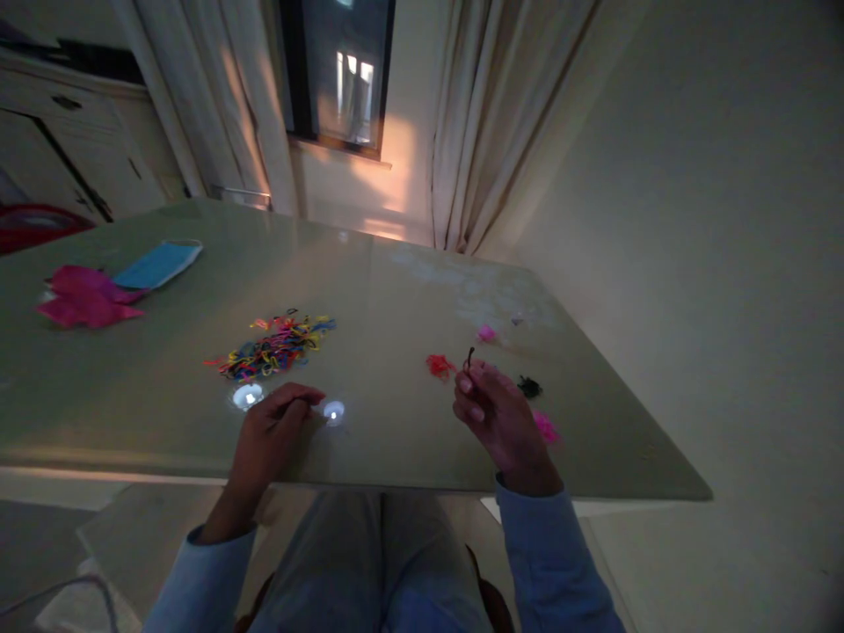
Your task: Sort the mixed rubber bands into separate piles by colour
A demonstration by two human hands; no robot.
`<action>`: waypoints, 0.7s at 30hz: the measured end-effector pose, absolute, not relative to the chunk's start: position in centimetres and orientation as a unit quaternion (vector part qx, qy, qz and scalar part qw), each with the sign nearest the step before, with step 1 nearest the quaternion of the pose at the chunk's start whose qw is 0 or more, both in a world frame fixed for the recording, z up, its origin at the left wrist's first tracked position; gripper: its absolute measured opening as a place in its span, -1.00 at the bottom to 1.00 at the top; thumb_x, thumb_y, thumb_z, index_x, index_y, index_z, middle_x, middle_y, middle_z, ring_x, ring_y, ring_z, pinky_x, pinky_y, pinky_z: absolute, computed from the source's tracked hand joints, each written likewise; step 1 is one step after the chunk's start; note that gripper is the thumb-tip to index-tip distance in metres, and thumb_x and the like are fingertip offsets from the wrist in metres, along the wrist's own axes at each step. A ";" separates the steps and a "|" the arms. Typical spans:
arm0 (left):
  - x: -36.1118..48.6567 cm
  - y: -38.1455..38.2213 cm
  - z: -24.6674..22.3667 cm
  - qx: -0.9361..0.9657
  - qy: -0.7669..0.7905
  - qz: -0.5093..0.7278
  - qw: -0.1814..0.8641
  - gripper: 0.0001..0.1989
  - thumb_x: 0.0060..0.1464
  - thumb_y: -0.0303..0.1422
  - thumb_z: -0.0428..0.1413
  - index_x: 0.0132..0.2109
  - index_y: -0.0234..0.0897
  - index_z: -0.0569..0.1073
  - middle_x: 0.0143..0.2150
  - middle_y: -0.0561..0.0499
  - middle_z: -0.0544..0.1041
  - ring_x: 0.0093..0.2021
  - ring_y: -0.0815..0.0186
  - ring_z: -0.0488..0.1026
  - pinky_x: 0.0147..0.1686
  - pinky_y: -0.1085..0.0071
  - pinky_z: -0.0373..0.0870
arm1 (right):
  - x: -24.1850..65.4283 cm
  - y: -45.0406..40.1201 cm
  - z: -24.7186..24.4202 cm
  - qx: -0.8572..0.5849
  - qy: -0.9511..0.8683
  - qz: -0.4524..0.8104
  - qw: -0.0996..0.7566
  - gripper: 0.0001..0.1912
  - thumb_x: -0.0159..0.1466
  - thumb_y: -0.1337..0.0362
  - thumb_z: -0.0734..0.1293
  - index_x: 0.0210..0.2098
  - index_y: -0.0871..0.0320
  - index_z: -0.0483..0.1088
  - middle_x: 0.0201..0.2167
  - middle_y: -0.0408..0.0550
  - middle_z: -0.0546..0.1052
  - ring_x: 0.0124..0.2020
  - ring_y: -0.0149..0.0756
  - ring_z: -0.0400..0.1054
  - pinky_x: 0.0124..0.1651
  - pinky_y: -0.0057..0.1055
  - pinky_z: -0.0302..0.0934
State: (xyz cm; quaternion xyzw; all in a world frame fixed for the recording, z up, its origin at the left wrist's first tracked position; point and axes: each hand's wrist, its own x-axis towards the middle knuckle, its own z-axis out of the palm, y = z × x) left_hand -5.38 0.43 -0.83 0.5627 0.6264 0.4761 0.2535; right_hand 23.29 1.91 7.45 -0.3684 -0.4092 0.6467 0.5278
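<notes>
My right hand (498, 413) is raised over the right part of the table, thumb and fingers pinched on a small dark rubber band (470, 357) that sticks up from the fingertips. Around it lie a red heap of rubber bands (439, 367), a black heap (529, 387) and a pink heap (546, 427), partly behind the hand. My left hand (278, 431) is at the table near its front edge, fingers curled together; whether they hold anything is hidden. Just beyond it spreads a mixed pile of coloured rubber bands (277, 347).
The glossy table (382, 440) reflects lamps. At its left lie a crumpled pink wrapper (89, 297) and a blue face mask (160, 264). A small pink bit (486, 333) lies beyond my right hand. A wall (712, 264) runs along the right side.
</notes>
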 end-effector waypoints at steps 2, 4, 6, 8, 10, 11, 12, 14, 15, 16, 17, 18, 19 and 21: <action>-5.4 0.5 -0.9 0.564 0.637 0.466 0.242 -0.73 -0.02 -0.23 0.00 -0.36 -0.20 0.57 -0.38 0.05 0.59 -0.40 0.28 0.47 -0.33 0.43 0.43 | 24.1 1.4 7.6 -0.369 -0.404 0.642 0.538 -0.73 0.17 0.15 0.42 -0.43 0.13 0.26 -0.47 -0.24 0.31 -0.65 -0.58 -0.05 -0.59 -0.55 -0.10; -5.4 0.5 -0.9 0.568 0.645 0.454 0.235 -0.72 -0.03 -0.20 0.00 -0.36 -0.20 0.57 -0.38 0.05 0.60 -0.39 0.28 0.48 -0.33 0.44 0.43 | 24.9 0.9 7.7 -0.375 -0.407 0.631 0.544 -0.72 0.17 0.13 0.42 -0.42 0.13 0.27 -0.47 -0.23 0.32 -0.64 -0.58 -0.02 -0.59 -0.55 -0.10; -5.4 0.4 -0.7 0.570 0.655 0.438 0.232 -0.69 -0.02 -0.18 -0.01 -0.34 -0.21 0.57 -0.38 0.04 0.61 -0.37 0.26 0.50 -0.33 0.44 0.43 | 25.9 0.4 7.8 -0.394 -0.422 0.608 0.546 -0.70 0.17 0.09 0.42 -0.41 0.13 0.28 -0.48 -0.23 0.33 -0.64 -0.58 0.00 -0.60 -0.55 -0.10; -5.4 0.4 -0.6 0.571 0.667 0.422 0.226 -0.67 -0.02 -0.16 -0.01 -0.31 -0.23 0.58 -0.36 0.01 0.62 -0.33 0.24 0.53 -0.31 0.42 0.44 | 27.5 0.4 7.7 -0.434 -0.449 0.560 0.544 -0.69 0.17 0.05 0.41 -0.39 0.13 0.29 -0.48 -0.22 0.34 -0.64 -0.57 0.03 -0.60 -0.55 -0.10; -5.5 0.3 -0.5 0.573 0.676 0.406 0.225 -0.65 -0.03 -0.15 -0.01 -0.29 -0.24 0.58 -0.33 -0.01 0.63 -0.30 0.22 0.54 -0.29 0.40 0.45 | 29.7 0.9 7.3 -0.501 -0.493 0.477 0.529 -0.70 0.19 0.03 0.37 -0.35 0.13 0.30 -0.49 -0.22 0.35 -0.64 -0.53 0.07 -0.58 -0.54 -0.06; -5.5 0.4 -0.5 0.574 0.678 0.400 0.225 -0.65 -0.04 -0.15 0.00 -0.29 -0.24 0.58 -0.31 -0.02 0.63 -0.29 0.21 0.55 -0.29 0.39 0.46 | 31.0 1.3 7.0 -0.542 -0.519 0.418 0.512 -0.72 0.21 0.03 0.34 -0.34 0.13 0.30 -0.50 -0.21 0.36 -0.63 -0.50 0.10 -0.56 -0.53 -0.03; -5.5 0.4 -0.5 0.574 0.680 0.396 0.224 -0.65 -0.05 -0.14 0.00 -0.29 -0.23 0.58 -0.30 -0.02 0.64 -0.28 0.20 0.56 -0.28 0.38 0.46 | 32.4 1.8 6.7 -0.585 -0.547 0.348 0.488 -0.74 0.23 0.05 0.30 -0.34 0.12 0.31 -0.50 -0.20 0.36 -0.60 -0.46 0.15 -0.53 -0.51 0.02; -5.6 0.5 -0.7 0.577 0.682 0.391 0.221 -0.65 -0.07 -0.12 0.00 -0.31 -0.21 0.58 -0.28 0.00 0.64 -0.25 0.18 0.57 -0.26 0.37 0.47 | 35.2 3.0 5.9 -0.665 -0.596 0.191 0.407 -0.82 0.28 0.16 0.23 -0.35 0.13 0.32 -0.49 -0.14 0.40 -0.51 -0.36 0.25 -0.43 -0.46 0.09; -5.7 0.5 -0.8 0.579 0.682 0.389 0.218 -0.65 -0.07 -0.11 0.00 -0.32 -0.19 0.58 -0.28 0.01 0.64 -0.25 0.18 0.57 -0.24 0.37 0.47 | 36.5 3.6 5.5 -0.696 -0.615 0.122 0.350 -0.85 0.28 0.23 0.21 -0.36 0.14 0.33 -0.46 -0.10 0.43 -0.44 -0.32 0.29 -0.37 -0.44 0.10; -5.8 0.6 -1.0 0.582 0.682 0.387 0.216 -0.65 -0.08 -0.10 0.00 -0.33 -0.18 0.58 -0.27 0.02 0.64 -0.24 0.17 0.57 -0.23 0.37 0.48 | 37.8 4.2 5.0 -0.720 -0.626 0.072 0.291 -0.86 0.28 0.28 0.19 -0.36 0.15 0.33 -0.42 -0.05 0.46 -0.39 -0.29 0.31 -0.32 -0.43 0.09; -5.9 0.6 -1.1 0.584 0.683 0.384 0.214 -0.64 -0.08 -0.08 0.00 -0.32 -0.16 0.59 -0.26 0.03 0.64 -0.23 0.17 0.57 -0.23 0.36 0.48 | 38.8 4.7 4.6 -0.737 -0.632 0.040 0.235 -0.86 0.29 0.33 0.18 -0.35 0.16 0.35 -0.38 0.00 0.48 -0.35 -0.27 0.32 -0.30 -0.42 0.08; -6.0 0.6 -1.3 0.586 0.685 0.377 0.212 -0.63 -0.08 -0.06 0.00 -0.32 -0.15 0.59 -0.26 0.03 0.64 -0.23 0.16 0.57 -0.24 0.36 0.48 | 39.7 5.2 4.1 -0.749 -0.635 0.023 0.187 -0.85 0.30 0.35 0.17 -0.34 0.17 0.36 -0.35 0.03 0.50 -0.32 -0.26 0.34 -0.28 -0.42 0.07; -6.1 0.6 -1.5 0.584 0.692 0.370 0.210 -0.62 -0.08 -0.05 -0.01 -0.31 -0.13 0.60 -0.25 0.04 0.64 -0.23 0.15 0.58 -0.25 0.34 0.49 | 40.5 5.6 3.7 -0.756 -0.637 0.016 0.149 -0.84 0.31 0.36 0.17 -0.32 0.18 0.37 -0.32 0.06 0.52 -0.31 -0.26 0.34 -0.28 -0.42 0.06; -6.2 0.6 -1.8 0.576 0.707 0.358 0.204 -0.60 -0.09 -0.03 -0.02 -0.30 -0.10 0.60 -0.23 0.05 0.64 -0.20 0.11 0.58 -0.24 0.30 0.49 | 41.4 6.2 3.0 -0.760 -0.641 0.021 0.105 -0.84 0.34 0.36 0.17 -0.28 0.19 0.39 -0.29 0.07 0.54 -0.29 -0.27 0.36 -0.27 -0.44 0.05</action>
